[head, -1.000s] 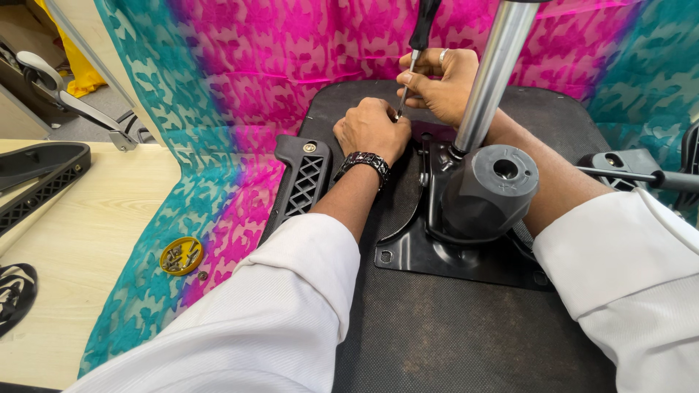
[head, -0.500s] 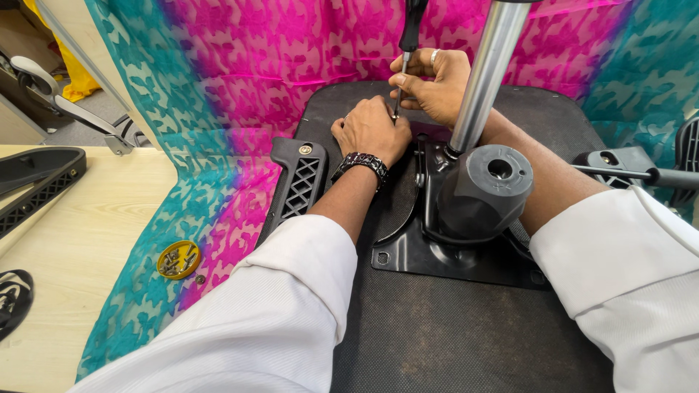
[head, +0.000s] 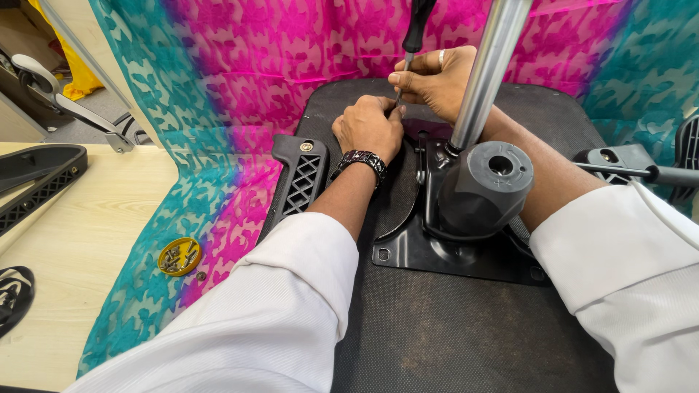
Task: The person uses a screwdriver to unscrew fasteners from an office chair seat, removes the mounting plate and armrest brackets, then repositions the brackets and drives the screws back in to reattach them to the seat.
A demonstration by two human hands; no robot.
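1. Screws in a yellow lid [head: 179,256] lie at eight o'clock; a metal column [head: 486,73] crowds the right hand [head: 435,78].
2. Right-hand fingers pinch the screwdriver [head: 416,36] at twelve o'clock; the left hand [head: 369,127] is fisted beside its tip.
3. Hands unmoved since earlier.

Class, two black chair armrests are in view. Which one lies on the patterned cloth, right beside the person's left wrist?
The latticed armrest on the cloth, beside the left hand. The other armrest lies apart on the wooden table.

Pink-and-teal patterned cloth [head: 218,109], black seat underside [head: 451,342], yellow lid [head: 179,256].
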